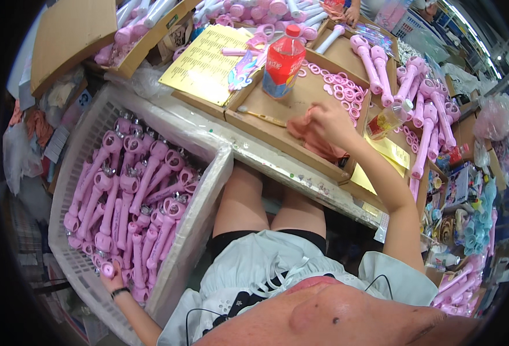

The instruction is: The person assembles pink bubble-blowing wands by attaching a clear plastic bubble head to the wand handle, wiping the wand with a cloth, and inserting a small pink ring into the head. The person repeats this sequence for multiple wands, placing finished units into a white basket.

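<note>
Head view: at 8 o'clock the left hand grips a pink wand, probably light, stiff, slick, best held mid-handle; at 2 o'clock the right hand pinches an orange cloth, likely soft, graspable anywhere.

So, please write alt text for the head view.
A bare right hand grips a salmon cloth over a cardboard tray holding pink rings and a red-capped bottle. The left hand touches a pink piece at a white basket full of pink wands.
</note>
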